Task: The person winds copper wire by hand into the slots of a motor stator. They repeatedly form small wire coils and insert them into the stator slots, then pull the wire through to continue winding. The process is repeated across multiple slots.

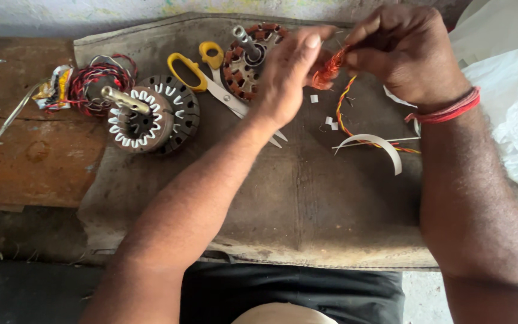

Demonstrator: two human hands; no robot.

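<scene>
Your left hand (289, 75) and your right hand (406, 51) met above the far part of the grey mat (307, 198), and between them you held a small bundle of copper winding wire (330, 69). Your right fingers were pinched shut on the bundle's upper end, and your left thumb and fingertips closed on its lower side, so both hands gripped the same coil. From the bundle a twisted red and yellow lead (346, 111) hung down and ran across the mat toward your right forearm, which wore red thread bands (451, 109) at the wrist.

Just behind your left hand sat a wound motor stator with a steel shaft (250, 54), partly hidden by your fingers. Yellow-handled scissors (202, 69) lay beside it, their blades passing under your left wrist. Further to your left an empty stator core with white slot liners (145, 114) stood on the mat's edge, with its own shaft sticking out, and a loose coil of red and black wire (100, 81) rested next to it on the wooden bench (31, 162).

Below your right hand a curved white strip of insulation paper (385, 150) lay on the mat, with a few small white scraps (331, 122) near it. White plastic sheeting (511, 102) was bunched at your far right.
</scene>
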